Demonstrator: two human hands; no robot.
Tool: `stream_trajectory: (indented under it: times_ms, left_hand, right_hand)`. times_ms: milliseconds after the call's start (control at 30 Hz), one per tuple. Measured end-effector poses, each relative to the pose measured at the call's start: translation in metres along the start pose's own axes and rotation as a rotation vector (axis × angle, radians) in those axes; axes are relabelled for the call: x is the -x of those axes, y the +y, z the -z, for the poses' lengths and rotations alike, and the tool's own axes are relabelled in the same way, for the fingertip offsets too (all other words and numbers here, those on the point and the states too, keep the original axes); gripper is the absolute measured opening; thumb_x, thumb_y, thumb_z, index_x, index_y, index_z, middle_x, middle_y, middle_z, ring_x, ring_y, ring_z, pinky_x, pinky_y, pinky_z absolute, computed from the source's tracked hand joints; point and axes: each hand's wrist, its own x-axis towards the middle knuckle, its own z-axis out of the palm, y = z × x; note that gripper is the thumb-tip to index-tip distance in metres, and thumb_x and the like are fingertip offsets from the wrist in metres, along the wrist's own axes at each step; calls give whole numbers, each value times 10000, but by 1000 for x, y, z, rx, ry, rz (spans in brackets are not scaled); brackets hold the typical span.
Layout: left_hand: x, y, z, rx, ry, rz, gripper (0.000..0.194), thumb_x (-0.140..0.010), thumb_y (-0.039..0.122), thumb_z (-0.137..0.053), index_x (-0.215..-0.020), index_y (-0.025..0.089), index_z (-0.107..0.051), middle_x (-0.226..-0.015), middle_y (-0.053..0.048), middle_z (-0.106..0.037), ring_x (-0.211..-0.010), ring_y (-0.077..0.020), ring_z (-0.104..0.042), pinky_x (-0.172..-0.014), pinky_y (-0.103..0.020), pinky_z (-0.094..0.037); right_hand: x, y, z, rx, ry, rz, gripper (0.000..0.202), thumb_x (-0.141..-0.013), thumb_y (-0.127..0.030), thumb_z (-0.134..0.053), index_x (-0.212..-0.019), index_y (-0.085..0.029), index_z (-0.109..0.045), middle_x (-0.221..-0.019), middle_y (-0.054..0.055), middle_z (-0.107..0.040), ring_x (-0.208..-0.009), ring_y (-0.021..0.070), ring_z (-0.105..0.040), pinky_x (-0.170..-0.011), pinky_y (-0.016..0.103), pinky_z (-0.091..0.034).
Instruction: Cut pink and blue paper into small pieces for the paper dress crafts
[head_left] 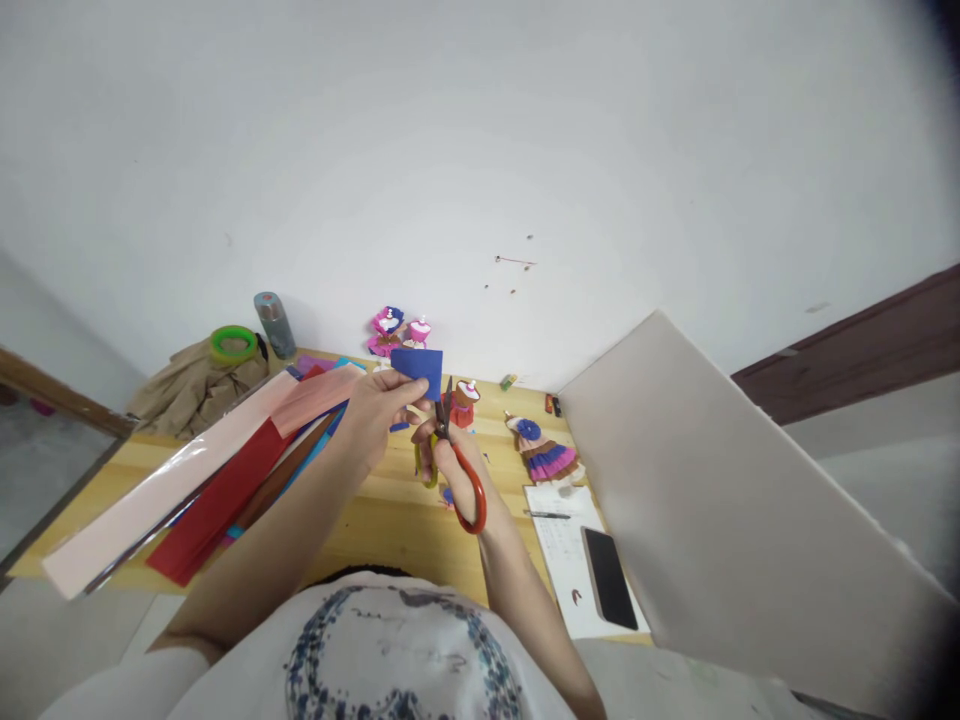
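A small piece of blue paper (426,370) is pinched between the thumb and fingers of my left hand (379,405), held up above the wooden table. My right hand (450,462) grips a pair of scissors (471,490) with one red and one yellow handle. The dark blades point upward, a little apart, right beside the lower right edge of the paper. Whether they touch it I cannot tell. Just behind the scissors stands a small doll-like figure (466,392) in brown and red paper. Blue scraps lie under my hands.
Long strips of coloured paper (217,500) cover the table's left side. A thermos (274,325) and a green ring (233,345) on brown cloth are behind. At right are a layered paper dress (546,455), a pen (547,514), a phone (609,577) and a tall white board (735,500).
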Motion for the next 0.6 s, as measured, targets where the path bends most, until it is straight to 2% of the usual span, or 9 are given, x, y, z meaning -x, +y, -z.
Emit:
stream_trajectory:
  times_ms: [133,267,600]
  left_hand:
    - [-3,0,2,-61,34,-12,325,-514,353,-858,-589,127,-636,-560,-43,-649,-528,-120,-584,-521,-233,-443]
    - [-3,2,1,-76,50,-26,331,-481,339,-870,-571,133,-626,-537,-38,-645,-526,-121,-582,-510,-225,-434]
    - [-5,-4,0,-108,89,-58,285,-549,345,-826,-573,124,-647,-560,-36,-653,-486,-104,-557,-509,-236,-430]
  right_hand:
    - [0,5,3,73,5,3,439,-899,-634,-454,-803,-212,-527,-670,3,-490,-602,161,-444,-572,277,-380]
    - [0,9,4,102,-3,10,480,-897,-671,-426,-834,-207,-529,-638,-9,-466,-591,156,-423,-568,271,-364]
    - [-1,12,3,122,31,-32,431,-891,-631,-471,-910,-207,-546,-630,-20,-464,-567,154,-436,-537,259,-362]
